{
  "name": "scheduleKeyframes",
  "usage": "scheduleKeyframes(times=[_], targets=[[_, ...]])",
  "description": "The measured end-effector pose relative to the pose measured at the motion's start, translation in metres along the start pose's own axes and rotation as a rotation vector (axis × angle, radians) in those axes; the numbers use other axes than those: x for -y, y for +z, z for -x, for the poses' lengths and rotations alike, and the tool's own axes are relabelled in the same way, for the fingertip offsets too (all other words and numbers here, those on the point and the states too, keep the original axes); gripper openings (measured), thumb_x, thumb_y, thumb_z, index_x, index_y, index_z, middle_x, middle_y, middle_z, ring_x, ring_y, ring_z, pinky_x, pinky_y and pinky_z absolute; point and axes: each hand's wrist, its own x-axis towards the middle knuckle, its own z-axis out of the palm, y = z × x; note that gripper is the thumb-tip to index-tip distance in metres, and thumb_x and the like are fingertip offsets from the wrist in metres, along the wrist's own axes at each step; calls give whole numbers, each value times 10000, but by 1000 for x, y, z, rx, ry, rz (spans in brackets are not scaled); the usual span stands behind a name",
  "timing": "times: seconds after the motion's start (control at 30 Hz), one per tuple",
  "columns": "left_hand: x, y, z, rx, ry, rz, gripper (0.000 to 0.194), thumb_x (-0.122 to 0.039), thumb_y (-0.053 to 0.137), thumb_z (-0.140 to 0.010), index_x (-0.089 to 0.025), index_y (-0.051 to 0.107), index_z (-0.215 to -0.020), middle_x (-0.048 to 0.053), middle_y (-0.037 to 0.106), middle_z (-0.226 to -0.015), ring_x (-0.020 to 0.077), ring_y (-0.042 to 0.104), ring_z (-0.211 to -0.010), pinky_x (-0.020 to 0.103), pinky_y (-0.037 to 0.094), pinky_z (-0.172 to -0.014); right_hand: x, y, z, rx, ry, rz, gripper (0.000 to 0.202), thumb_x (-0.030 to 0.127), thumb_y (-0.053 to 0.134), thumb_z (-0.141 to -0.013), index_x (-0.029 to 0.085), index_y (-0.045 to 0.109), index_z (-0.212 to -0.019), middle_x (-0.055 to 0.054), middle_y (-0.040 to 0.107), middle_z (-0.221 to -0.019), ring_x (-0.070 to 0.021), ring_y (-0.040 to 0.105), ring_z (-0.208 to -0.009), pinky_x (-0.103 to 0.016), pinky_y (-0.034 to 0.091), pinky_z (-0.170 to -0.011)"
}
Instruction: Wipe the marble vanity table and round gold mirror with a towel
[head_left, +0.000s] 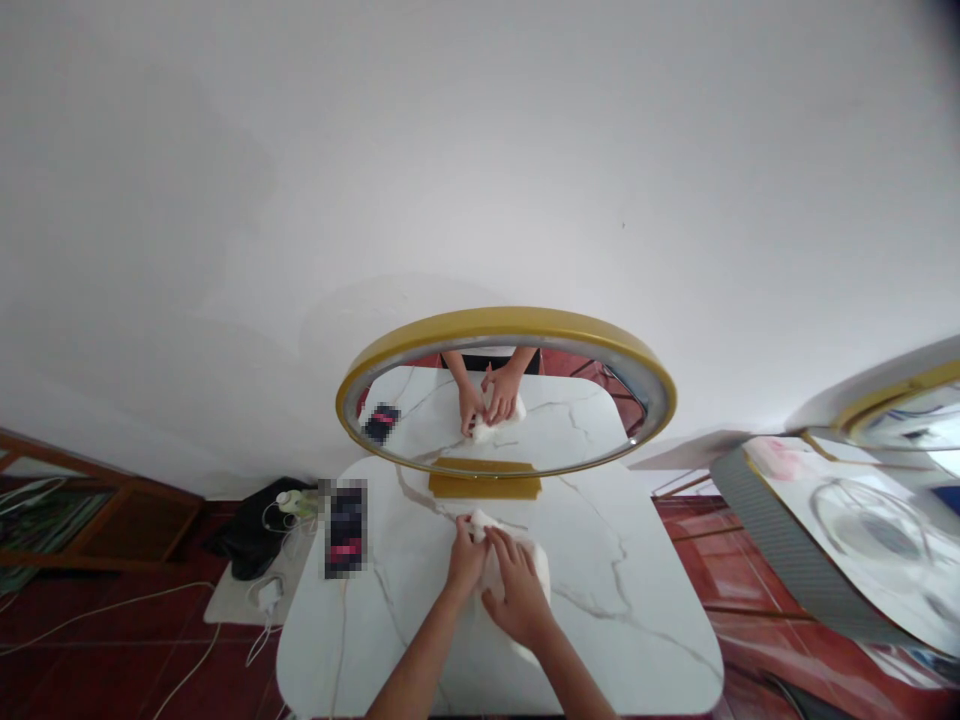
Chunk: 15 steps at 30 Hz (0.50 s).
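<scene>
Left hand (466,562) pinching eleven-o'clock end of soft white bundle (539,572); right hand (519,592) spread over it. White grey-veined desk (637,650) beneath. Gold-rimmed oval mirror (555,412) at twelve o'clock.

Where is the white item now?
In the head view, the white item lies centrally on the table, before the mirror, touched by left hand and right hand.

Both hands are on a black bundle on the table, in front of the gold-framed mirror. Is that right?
Not quite: the bundle is white, not black, as the head view shows. The left hand and right hand are both on it, on the table before the gold-framed mirror.
</scene>
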Motion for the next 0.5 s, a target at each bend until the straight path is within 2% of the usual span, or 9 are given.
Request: scheduleKeyframes(times=[0.07,0.17,0.27,0.37,0.4,0.43,0.5], targets=[[-4,1,6,-4,-19,2,273,-319,557,-762,-218,400,-962,35,656,-826,199,649,-776,298,462,-727,8,6,4,11,34,30,921,174,506,-571,188,216,-1445,-85,316,-1468,-267,236,-1361,-482,196,-1117],[-14,2,18,11,-24,28,246,-284,555,-763,-229,386,-933,23,658,-806,189,653,-762,283,468,-708,11,11,4,-67,68,25,950,157,511,-578,235,162,-1459,-63,275,-1490,-264,194,-1382,-483,227,-1112],[-32,-3,34,108,25,121,282,-280,578,-748,-231,408,-967,19,665,-807,188,658,-776,277,481,-709,7,7,2,-183,42,-65,833,134,471,-684,286,174,-1448,-43,327,-1460,-218,276,-1359,-427,316,-1089],[-66,-18,48,196,184,54,263,-353,536,-802,-223,485,-1025,42,666,-847,208,652,-822,315,498,-750,-2,-8,1,-353,45,-174,635,183,398,-828,295,205,-1424,-55,427,-1385,-192,425,-1273,-371,424,-1021],[-82,-27,51,162,274,-40,257,-369,522,-820,-224,521,-1031,56,664,-913,215,642,-874,335,494,-794,-4,-17,0,-417,54,-194,589,214,394,-856,290,219,-1413,-63,452,-1360,-196,459,-1244,-369,450,-996],[-100,-37,54,74,398,-116,271,-373,508,-838,-228,537,-1065,72,644,-1025,221,615,-969,358,469,-876,-6,-29,-2,-484,53,-199,556,243,404,-870,284,238,-1400,-71,469,-1337,-204,481,-1223,-378,464,-981],[-143,-60,60,-174,656,-229,336,-343,441,-890,-231,491,-1203,101,548,-1229,234,500,-1174,412,376,-1017,-4,-60,-7,-613,18,-165,509,278,442,-876,275,298,-1365,-81,475,-1316,-225,479,-1221,-420,453,-993]])
